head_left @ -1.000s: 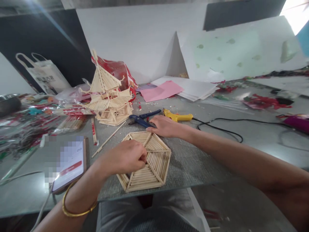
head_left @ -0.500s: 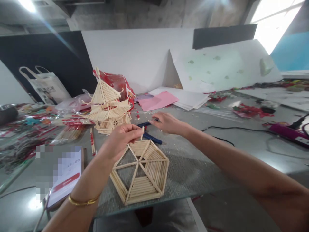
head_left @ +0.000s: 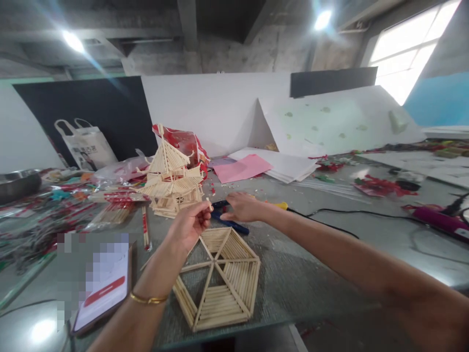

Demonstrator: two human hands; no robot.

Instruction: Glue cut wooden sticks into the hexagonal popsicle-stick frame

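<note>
Between the thumb and fingertips of my left hand (head_left: 192, 224) is a short wooden stick piece (head_left: 209, 204). It is raised just above the far-left edge of a flat seven-sided stick frame (head_left: 225, 298). Some of the frame's wedges are filled with rows of sticks; others are bare. My right hand (head_left: 245, 207) is at the blue-handled pliers (head_left: 238, 227) behind the frame, thumb and fingers spread around them. Whether it touches them is hard to see. Behind my left hand stands a tiered pagoda model (head_left: 172, 178) made of sticks.
A phone (head_left: 106, 288) lies at the left beside bagged sticks (head_left: 112, 215) and cluttered craft supplies. Pink paper (head_left: 242, 168) and white sheets (head_left: 289, 166) lie at the back. A yellow-ended tool (head_left: 281, 206) with a black cord (head_left: 322, 222) is behind my right forearm.
The view has tilted up, so the table sits lower. My right hand has lowered and spread over the pliers. My left hand has turned, still pinching the stick piece.
</note>
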